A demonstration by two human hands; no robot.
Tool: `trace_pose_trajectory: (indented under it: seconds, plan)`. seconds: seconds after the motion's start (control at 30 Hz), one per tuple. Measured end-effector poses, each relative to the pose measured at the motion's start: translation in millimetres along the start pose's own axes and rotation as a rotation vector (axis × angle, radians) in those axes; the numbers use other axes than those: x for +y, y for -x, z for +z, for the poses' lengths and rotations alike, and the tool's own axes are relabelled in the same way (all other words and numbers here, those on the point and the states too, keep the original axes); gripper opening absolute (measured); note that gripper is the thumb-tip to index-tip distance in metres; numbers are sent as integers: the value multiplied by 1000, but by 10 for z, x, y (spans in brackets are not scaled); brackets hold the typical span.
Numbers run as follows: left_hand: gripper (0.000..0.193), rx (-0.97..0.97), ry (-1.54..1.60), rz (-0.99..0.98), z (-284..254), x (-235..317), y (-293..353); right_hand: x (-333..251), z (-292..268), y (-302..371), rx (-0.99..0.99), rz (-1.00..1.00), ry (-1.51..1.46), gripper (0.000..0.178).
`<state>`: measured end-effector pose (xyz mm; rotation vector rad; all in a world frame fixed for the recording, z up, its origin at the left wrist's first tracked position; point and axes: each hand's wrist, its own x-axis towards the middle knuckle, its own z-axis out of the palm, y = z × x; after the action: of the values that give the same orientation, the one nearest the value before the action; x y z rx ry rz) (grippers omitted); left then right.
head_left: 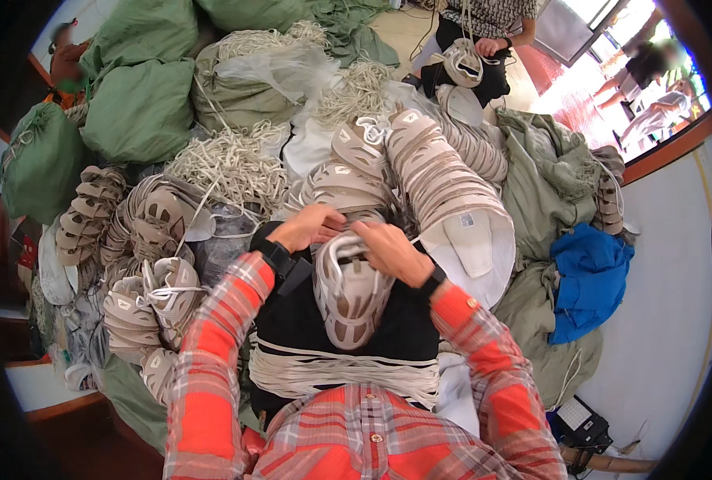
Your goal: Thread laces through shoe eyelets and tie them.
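Observation:
A beige shoe upper [354, 308] with brown cut-out panels lies across my black-covered lap, its toe toward me. A pale shoelace [332, 260] loops over its throat. My left hand [314, 227] is at the far end of the upper, fingers closed and bent inward; what they pinch is hidden. Close beside it, my right hand [390, 252] is closed at the upper's right edge, a short bit of white lace showing by its knuckles. A bundle of pale laces [344, 372] stretches across my lap between the upper and my shirt.
Nested stacks of uppers [444, 176] stand just ahead, with more uppers [160, 296] at left. Heaped laces [232, 168] and green sacks [136, 104] lie beyond. A blue cloth [588, 280] is at right. Another person [484, 40] sits at the far side, holding an upper.

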<state>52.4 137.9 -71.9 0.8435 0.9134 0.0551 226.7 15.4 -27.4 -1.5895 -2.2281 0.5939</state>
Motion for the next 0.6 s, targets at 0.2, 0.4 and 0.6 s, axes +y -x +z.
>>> trace_pose_trajectory:
  seconds: [0.2, 0.4, 0.6]
  plan:
    - [81, 238, -653, 315, 142, -567, -114, -285, -236, 828, 435, -13, -441, 44]
    - [116, 258, -449, 385, 203, -728, -266, -407, -337, 854, 479, 51, -465, 41]
    - [107, 470, -387, 316, 228, -801, -149, -551, -436, 864, 534, 147, -444, 41]
